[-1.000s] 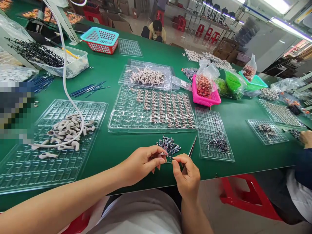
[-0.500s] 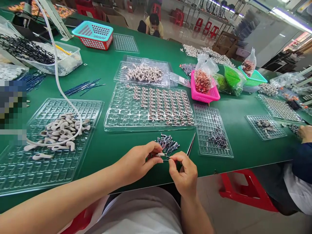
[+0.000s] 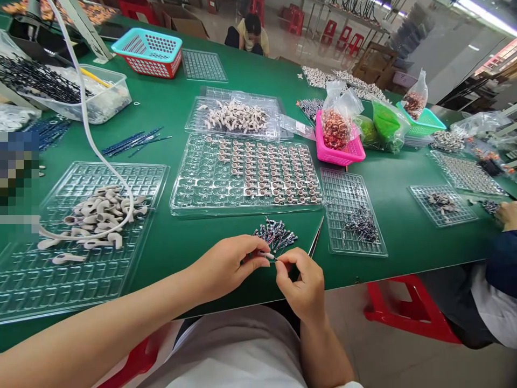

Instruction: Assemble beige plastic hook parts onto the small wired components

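Between the thumb and fingers of my left hand (image 3: pixel 234 264) is a pale earbud shell (image 3: pixel 268 255), its stem pointing right. My right hand (image 3: pixel 301 277) pinches a thin dark part at the stem's end; its exact shape is hidden by the fingertips. Just beyond both hands lies a heap of small dark circuit boards (image 3: pixel 276 235). A pair of tweezers (image 3: pixel 316 237) sticks out from behind my right hand; whether it is held or lying on the table I cannot tell. Farther back, a clear tray (image 3: pixel 197 183) holds rows of earbud shells.
Loose shells (image 3: pixel 100 213) lie on a clear tray at left, under a white cable (image 3: pixel 84 102). A tray (image 3: pixel 337 237) with dark parts is at right. Behind stand a pink basket (image 3: pixel 339 155) and a red-and-blue basket (image 3: pixel 155 64). A co-worker's hand (image 3: pixel 507 215) shows at far right.
Both hands stay closed at the shell's stem. My right hand has shifted slightly left, nearer the left fingertips. The whole view has moved a little.
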Demonstrator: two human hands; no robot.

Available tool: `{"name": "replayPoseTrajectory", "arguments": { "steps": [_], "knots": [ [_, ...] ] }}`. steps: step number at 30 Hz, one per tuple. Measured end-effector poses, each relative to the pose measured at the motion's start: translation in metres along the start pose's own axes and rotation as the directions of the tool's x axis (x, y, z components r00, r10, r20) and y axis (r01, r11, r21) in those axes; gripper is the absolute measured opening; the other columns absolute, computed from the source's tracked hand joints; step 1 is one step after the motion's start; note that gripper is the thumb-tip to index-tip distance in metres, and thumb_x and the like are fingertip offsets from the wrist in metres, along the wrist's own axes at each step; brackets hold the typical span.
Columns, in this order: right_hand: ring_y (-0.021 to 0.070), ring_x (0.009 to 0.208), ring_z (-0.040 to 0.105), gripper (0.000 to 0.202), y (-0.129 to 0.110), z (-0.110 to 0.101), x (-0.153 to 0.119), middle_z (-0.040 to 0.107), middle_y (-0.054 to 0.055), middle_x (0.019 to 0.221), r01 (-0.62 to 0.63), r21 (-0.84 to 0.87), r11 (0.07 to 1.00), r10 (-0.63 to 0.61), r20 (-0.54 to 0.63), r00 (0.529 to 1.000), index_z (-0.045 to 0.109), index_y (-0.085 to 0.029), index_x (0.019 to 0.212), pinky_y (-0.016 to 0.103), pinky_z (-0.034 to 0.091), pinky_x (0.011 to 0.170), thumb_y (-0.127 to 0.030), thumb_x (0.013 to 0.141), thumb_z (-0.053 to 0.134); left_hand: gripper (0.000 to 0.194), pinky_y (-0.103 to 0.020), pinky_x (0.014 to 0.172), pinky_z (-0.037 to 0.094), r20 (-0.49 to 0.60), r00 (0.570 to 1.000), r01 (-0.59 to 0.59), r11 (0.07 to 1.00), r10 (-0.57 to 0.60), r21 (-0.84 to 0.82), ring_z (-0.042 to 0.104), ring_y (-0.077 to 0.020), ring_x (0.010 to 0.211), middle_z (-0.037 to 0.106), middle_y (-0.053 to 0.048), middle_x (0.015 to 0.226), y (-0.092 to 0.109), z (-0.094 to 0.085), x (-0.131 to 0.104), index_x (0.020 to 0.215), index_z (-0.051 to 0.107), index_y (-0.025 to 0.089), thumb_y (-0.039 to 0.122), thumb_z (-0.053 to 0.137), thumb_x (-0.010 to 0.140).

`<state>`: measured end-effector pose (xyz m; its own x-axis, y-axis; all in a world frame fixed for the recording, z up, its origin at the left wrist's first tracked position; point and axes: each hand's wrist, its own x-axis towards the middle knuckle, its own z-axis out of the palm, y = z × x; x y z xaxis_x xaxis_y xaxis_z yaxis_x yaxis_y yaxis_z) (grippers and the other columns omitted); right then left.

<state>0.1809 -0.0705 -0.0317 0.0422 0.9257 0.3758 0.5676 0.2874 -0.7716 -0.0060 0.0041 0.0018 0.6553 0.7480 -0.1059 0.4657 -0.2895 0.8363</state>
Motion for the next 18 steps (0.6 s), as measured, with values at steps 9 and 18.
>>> {"name": "replayPoseTrajectory", "arguments": {
  "steps": [9, 18],
  "knots": [
    [0.0145, 0.07, 0.06, 0.01, 0.0009, -0.0002, -0.0014, 0.068, 0.001, 0.081, 0.022, 0.05, 0.999, -0.022, 0.002, 1.0, 0.066, -0.022, 0.096, 0.03, 0.048, 0.067, -0.015, 0.091, 0.06, 0.018, -0.027, 0.074, 0.047, -0.004, 0.999, -0.039, 0.999, 0.039, -0.022, 0.065, -0.0189, 0.083, 0.073, -0.002, 0.094, -0.0009, 0.0014, -0.0004, 0.1, 0.067, 0.022, 0.035, 0.055, 0.094],
    [0.0165, 0.077, 0.067, 0.019, 0.0015, -0.004, -0.0034, 0.073, 0.003, 0.087, 0.054, 0.133, 0.99, -0.054, -0.003, 0.999, 0.069, -0.025, 0.104, 0.031, 0.052, 0.068, -0.013, 0.091, 0.063, 0.015, -0.024, 0.076, 0.048, -0.011, 0.997, -0.071, 0.99, 0.07, -0.118, 0.067, -0.0165, 0.084, 0.074, -0.001, 0.094, 0.0004, 0.0049, -0.0025, 0.102, 0.068, 0.022, 0.031, 0.06, 0.094]
  ]
}}
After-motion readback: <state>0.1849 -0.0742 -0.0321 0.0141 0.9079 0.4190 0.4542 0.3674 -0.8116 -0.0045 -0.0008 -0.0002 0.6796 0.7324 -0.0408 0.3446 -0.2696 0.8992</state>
